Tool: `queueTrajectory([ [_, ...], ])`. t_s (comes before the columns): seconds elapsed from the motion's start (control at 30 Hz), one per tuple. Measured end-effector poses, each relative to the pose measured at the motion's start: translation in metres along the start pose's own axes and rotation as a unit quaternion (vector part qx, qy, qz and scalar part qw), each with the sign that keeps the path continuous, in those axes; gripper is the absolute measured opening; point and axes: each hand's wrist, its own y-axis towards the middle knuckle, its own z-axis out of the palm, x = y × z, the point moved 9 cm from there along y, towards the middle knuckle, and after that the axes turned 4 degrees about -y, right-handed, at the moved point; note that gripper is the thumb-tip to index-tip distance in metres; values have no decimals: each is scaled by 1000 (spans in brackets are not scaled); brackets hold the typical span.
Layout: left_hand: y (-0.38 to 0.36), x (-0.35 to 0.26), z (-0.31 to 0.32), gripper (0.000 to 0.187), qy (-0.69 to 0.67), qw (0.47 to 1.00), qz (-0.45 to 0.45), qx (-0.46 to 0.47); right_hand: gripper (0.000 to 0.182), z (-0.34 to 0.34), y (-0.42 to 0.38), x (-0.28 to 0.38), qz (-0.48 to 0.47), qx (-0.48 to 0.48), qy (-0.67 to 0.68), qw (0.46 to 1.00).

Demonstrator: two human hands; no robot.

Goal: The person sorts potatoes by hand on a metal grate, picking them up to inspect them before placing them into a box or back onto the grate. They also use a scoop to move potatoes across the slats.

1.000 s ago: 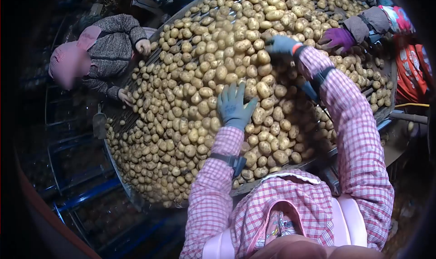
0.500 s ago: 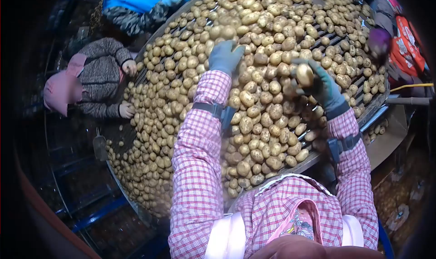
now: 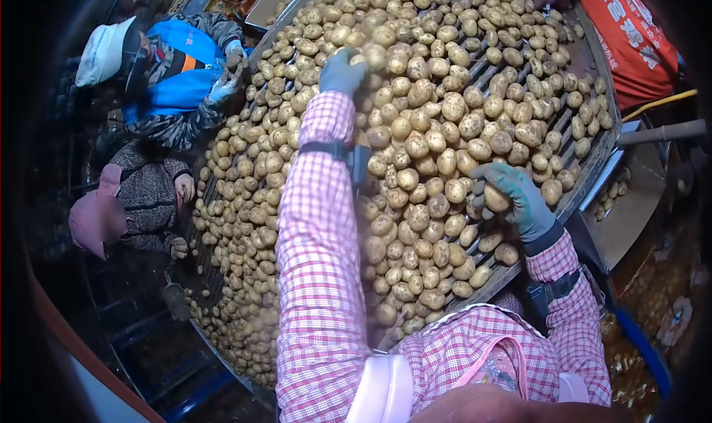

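My left hand, in a grey-blue glove, reaches far over a heap of potatoes. Its thumb and forefinger are apart and touch potatoes at the heap's surface; the other fingers are partly hidden. In my right hand, gloved in grey and green, a yellowish-brown potato sits between curled fingers and thumb. This hand is low over the right part of the heap, near the rim. Many potatoes carry dark patches of soil.
Dark slats show between potatoes. A cardboard box holding some potatoes stands beyond the right rim. At left are a person in a pink cap and one in a blue apron. Someone in a red vest is at upper right.
The view has shifted. My right hand has come lower and nearer my body, still with a potato in it. My left hand stays out over the heap.
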Motion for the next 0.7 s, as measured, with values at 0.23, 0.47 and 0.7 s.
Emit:
queueTrajectory([
  [0.23, -170, -35, 48, 48, -571, 787, -65, 223, 52, 40, 7, -22, 42, 71, 250, 965],
  [0.47, -321, -53, 89, 46, -219, 930, 207, 211, 45, 70, -40, -63, 97, 16, 267, 959],
  [0.7, -388, -40, 103, 44, -372, 879, 117, 274, 59, 65, -127, -74, 149, 5, 299, 943],
])
